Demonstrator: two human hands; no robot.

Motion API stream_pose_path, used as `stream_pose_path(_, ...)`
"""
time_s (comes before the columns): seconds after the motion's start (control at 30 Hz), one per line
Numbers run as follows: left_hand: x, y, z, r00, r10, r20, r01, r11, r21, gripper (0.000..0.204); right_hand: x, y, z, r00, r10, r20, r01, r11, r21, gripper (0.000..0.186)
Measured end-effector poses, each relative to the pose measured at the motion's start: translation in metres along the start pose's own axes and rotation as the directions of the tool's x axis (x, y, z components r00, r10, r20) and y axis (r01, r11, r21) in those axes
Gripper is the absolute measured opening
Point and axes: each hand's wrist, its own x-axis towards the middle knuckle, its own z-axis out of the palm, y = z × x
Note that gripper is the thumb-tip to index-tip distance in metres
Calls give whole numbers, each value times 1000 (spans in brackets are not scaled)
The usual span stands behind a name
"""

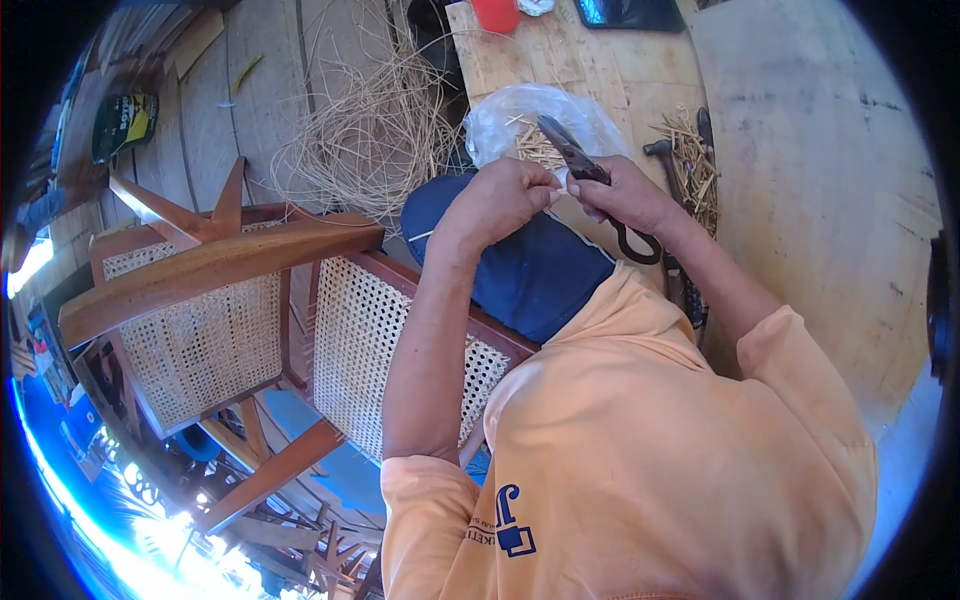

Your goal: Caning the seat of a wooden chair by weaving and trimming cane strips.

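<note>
My right hand (625,200) grips dark metal shears (560,140), blades angled up-left and a black looped handle below. Beside it, my left hand (510,200) has its fingertips pinched at a small pale piece, too small to make out, close to the shears. Both hands are over my dark blue-clad leg (520,290). Behind them lies a translucent plastic bag (490,110) with short pale cane pieces. Under my left forearm is a wooden chair with a woven cane seat (350,340).
Another cane-panelled chair (200,340) lies at left. Loose cane strands (340,150) pile on the floorboards beside a green package (120,130). A board (540,50) bears a red container (495,12) and black flat object (625,12). A hammer (660,150) and offcuts (690,180) lie at right.
</note>
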Motion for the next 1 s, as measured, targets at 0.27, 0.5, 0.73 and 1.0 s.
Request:
stream_pose_path(0.27,-21,-4,-19,964,-140,-226,186,963,194,23,18,20,-5,953,-154,-261,35,912,-409,16)
stream_pose_path(0.5,-18,-30,-32,950,-182,-254,179,983,-35,20,-1,11,-15,989,19,-145,-81,896,-437,31)
stream_pose_path(0.73,-17,-31,-43,961,-249,-123,211,942,-260,18,-12,10,-4,995,104,-9,-79,694,-715,54)
stream_pose_path(1.0,-17,-29,-43,966,-245,-80,222,949,-225,18,0,-1,5,999,54,6,-32,680,-733,55)
